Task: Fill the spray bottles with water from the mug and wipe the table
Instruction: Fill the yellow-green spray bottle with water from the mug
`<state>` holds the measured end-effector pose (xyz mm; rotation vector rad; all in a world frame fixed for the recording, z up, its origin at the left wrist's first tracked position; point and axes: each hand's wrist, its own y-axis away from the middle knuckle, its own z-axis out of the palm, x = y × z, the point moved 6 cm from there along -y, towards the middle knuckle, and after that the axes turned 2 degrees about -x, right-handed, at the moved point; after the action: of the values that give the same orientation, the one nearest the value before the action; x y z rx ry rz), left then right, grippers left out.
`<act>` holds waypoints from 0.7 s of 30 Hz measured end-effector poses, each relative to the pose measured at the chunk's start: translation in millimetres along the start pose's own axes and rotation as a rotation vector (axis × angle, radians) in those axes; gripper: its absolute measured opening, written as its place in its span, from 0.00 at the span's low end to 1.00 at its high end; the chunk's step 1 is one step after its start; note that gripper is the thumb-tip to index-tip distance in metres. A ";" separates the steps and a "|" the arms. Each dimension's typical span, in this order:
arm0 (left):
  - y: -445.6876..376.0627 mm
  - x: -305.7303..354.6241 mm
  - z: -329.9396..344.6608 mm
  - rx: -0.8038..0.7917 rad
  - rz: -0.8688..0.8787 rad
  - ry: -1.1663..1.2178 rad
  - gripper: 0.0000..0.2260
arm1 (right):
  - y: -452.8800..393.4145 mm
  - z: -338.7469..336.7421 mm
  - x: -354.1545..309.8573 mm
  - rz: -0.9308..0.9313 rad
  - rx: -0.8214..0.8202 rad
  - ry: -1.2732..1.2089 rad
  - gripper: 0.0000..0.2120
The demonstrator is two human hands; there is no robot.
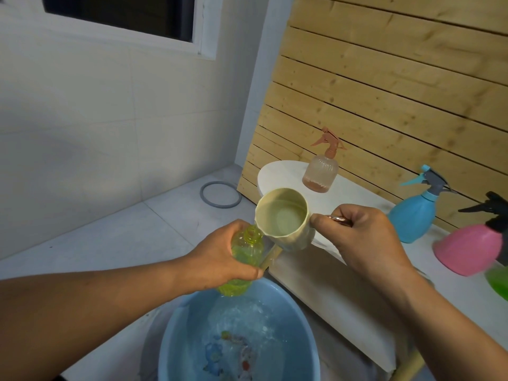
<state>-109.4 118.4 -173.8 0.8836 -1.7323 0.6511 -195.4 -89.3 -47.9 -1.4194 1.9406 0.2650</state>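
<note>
My left hand [220,257] grips a yellow-green spray bottle [246,251] with its cap off, held above a blue basin [176,342]. My right hand [365,237] holds the handle of a cream mug [283,218] with water in it. The mug is tilted, its lip touching the bottle's open threaded neck. On the white table [343,287] stand a peach spray bottle [320,166], a blue spray bottle [415,213] and a pink spray bottle [472,243] with a black head.
The basin holds water and sits on the tiled floor below the table's left end. A grey ring [220,198] lies on the floor by the wall. A wooden slat panel [384,92] backs the table. Something green [499,279] shows at the right edge.
</note>
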 end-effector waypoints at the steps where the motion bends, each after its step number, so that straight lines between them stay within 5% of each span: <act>1: 0.2 0.1 0.3 -0.001 0.001 0.001 0.28 | 0.5 -0.1 -0.7 -0.004 0.000 0.002 0.23; 21: 1.1 -1.0 4.8 -0.016 0.015 -0.028 0.28 | 7.9 -3.1 -11.8 -0.058 0.042 0.039 0.22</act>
<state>-112.8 115.6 -176.3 0.8734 -1.7684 0.6363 -202.0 -79.2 -39.9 -1.4611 1.9215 0.1702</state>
